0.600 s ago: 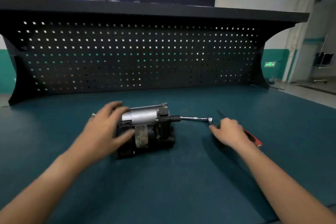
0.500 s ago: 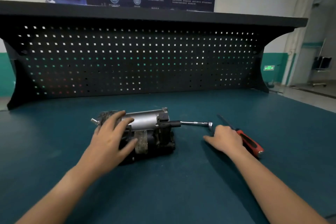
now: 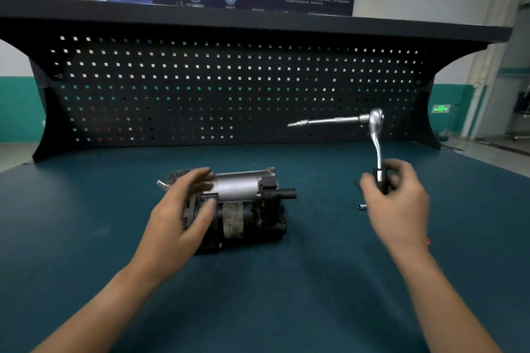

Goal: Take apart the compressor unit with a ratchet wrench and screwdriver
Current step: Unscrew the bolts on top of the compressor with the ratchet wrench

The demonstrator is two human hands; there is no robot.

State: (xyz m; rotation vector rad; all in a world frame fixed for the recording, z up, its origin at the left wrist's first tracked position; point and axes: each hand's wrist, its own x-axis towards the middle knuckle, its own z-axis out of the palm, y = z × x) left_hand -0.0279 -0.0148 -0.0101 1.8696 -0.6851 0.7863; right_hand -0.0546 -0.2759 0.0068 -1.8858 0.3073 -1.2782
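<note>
At frame centre, our left grip (image 3: 183,215) rests relaxed on the compressor unit (image 3: 246,195); right grip (image 3: 397,200) clasps the ratchet wrench (image 3: 376,143), small metal piece (image 3: 362,206) just beside.

left hand (image 3: 180,218), right hand (image 3: 397,206) bare; forearms (image 3: 114,289) bare to frame edge; fingers (image 3: 196,180) probably bare, blurred.

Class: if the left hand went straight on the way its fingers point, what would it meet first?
Most likely the silver cylinder of the compressor unit: the fingertips of the left hand lie against it, though depth is unclear.
</note>
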